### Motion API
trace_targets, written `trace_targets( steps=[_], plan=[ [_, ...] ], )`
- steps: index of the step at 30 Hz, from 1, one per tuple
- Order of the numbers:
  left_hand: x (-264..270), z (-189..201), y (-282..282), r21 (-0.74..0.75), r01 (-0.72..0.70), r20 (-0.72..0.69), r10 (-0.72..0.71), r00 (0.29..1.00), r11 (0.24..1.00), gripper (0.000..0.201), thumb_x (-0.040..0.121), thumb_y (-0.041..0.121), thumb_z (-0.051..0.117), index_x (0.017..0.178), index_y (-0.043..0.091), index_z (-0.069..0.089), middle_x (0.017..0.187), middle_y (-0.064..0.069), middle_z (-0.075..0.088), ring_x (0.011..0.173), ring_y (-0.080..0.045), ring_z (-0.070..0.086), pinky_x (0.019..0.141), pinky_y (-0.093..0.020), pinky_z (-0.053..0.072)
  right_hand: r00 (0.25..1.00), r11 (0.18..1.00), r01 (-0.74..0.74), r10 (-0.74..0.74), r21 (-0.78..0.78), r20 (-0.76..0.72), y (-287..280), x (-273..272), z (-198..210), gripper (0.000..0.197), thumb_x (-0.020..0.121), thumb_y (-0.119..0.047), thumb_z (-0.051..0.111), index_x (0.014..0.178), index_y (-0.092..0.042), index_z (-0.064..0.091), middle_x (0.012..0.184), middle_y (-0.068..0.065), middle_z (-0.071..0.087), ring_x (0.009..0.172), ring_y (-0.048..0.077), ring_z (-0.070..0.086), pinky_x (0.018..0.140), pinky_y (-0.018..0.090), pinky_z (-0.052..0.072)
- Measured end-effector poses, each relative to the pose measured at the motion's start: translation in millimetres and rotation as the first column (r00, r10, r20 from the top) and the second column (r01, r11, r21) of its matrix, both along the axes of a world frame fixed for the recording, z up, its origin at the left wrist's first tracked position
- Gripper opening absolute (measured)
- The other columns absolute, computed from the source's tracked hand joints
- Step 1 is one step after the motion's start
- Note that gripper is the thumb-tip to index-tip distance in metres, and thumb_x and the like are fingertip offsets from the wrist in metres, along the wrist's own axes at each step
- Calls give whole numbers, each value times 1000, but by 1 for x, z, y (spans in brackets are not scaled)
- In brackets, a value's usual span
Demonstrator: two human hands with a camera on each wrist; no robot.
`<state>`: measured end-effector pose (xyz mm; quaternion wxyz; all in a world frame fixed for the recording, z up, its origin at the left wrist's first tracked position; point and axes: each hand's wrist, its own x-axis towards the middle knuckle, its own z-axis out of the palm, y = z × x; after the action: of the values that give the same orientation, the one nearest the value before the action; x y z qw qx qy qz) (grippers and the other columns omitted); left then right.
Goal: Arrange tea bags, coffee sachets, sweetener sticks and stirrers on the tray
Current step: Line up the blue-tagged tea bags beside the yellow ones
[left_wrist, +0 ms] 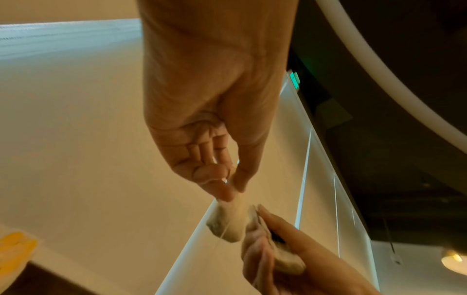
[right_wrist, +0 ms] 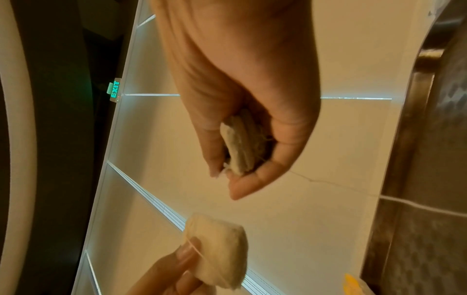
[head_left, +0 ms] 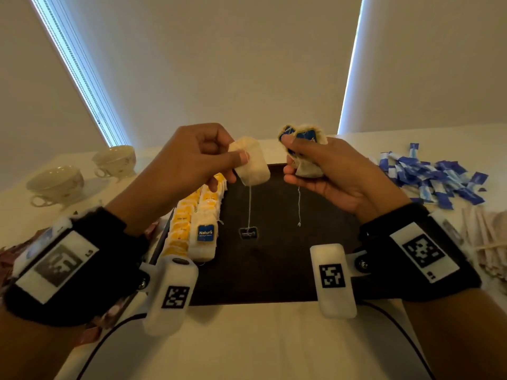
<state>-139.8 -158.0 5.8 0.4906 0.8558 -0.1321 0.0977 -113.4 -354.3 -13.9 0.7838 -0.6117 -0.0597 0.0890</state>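
Pinching a single tea bag (head_left: 251, 161) between thumb and forefinger, the left hand (head_left: 189, 157) holds it raised above the dark tray (head_left: 277, 270); the string hangs straight down and its tag (head_left: 248, 233) lies on the tray floor. The right hand (head_left: 332, 174) grips a bundle of tea bags (head_left: 304, 149) with blue tags, fingers curled round it, one loose string dangling. Two rows of tea bags (head_left: 197, 223) fill the tray's left edge, the nearest showing a blue label. Blue sweetener sticks (head_left: 430, 176) lie heaped on the counter (head_left: 247, 346) to the right, wooden stirrers (head_left: 485, 242) nearer the wrist. Two teacups (head_left: 82, 176) stand to the left.

Left wrist view: the left hand (left_wrist: 212, 123) pinches the tea bag (left_wrist: 227, 221) at its upper corner; the right hand (left_wrist: 283, 259) appears below, closed round its bundle (left_wrist: 285, 259).

Right wrist view: the right hand (right_wrist: 242, 103) clasps the stacked bags (right_wrist: 242, 145) edge-on between thumb and fingers (right_wrist: 212, 143). The single tea bag (right_wrist: 220, 249) appears below, held at its left edge by the left hand (right_wrist: 171, 273).
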Motion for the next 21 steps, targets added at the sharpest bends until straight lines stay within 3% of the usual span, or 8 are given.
trace_targets(
  steps=[3, 7, 11, 15, 18, 21],
  plan=[
    [4, 4, 1, -29, -13, 3, 13, 1000, 1000, 13, 85, 16, 65, 86, 5, 59, 60, 1, 68, 53, -8, 62, 44, -16, 46, 998, 999, 29, -31, 23, 62, -3, -2, 3, 20, 76, -21, 71, 91, -9, 63, 65, -1, 64, 61, 7, 63, 60, 20, 55],
    [9, 10, -3, -2, 81, 10, -81, 997, 997, 14, 80, 19, 68, 83, 7, 61, 59, -3, 67, 49, -9, 58, 42, -17, 42, 986, 997, -45, 54, -66, 156, 0, -10, 8, 34, 60, -20, 73, 93, -9, 68, 76, 1, 71, 68, 9, 67, 59, 19, 56],
    [13, 10, -9, 79, 164, 6, -165, 986, 983, 19, 76, 23, 69, 85, 6, 63, 58, -4, 66, 46, -8, 54, 42, -15, 40, 964, 984, -75, 114, -164, 241, 10, -17, 5, 25, 60, -18, 72, 85, -15, 69, 80, 3, 74, 74, 12, 70, 58, 17, 54],
    [19, 8, -8, 86, 161, 9, -162, 987, 983, 18, 77, 25, 70, 86, 13, 60, 56, -2, 64, 44, -7, 53, 42, -15, 40, 983, 995, 16, 3, -97, 184, 11, -12, 3, 19, 67, -16, 72, 86, -14, 69, 81, 4, 73, 72, 13, 69, 58, 18, 55],
    [21, 2, -5, 135, 235, -136, -217, 967, 962, 35, 69, 40, 68, 98, 22, 62, 57, 0, 64, 45, -5, 51, 43, -15, 40, 993, 999, 44, -44, -1, 113, 9, -11, 4, 8, 75, -9, 68, 83, -11, 68, 70, 1, 70, 61, 7, 66, 57, 16, 53],
    [22, -12, -7, 182, 375, -281, -317, 906, 909, 32, 78, 35, 66, 110, 29, 60, 59, 2, 65, 47, -4, 52, 45, -15, 40, 995, 998, 64, -66, 29, 78, 9, -10, 5, 7, 74, -11, 69, 81, -11, 67, 65, 0, 66, 57, 5, 63, 55, 15, 53]
  ],
)
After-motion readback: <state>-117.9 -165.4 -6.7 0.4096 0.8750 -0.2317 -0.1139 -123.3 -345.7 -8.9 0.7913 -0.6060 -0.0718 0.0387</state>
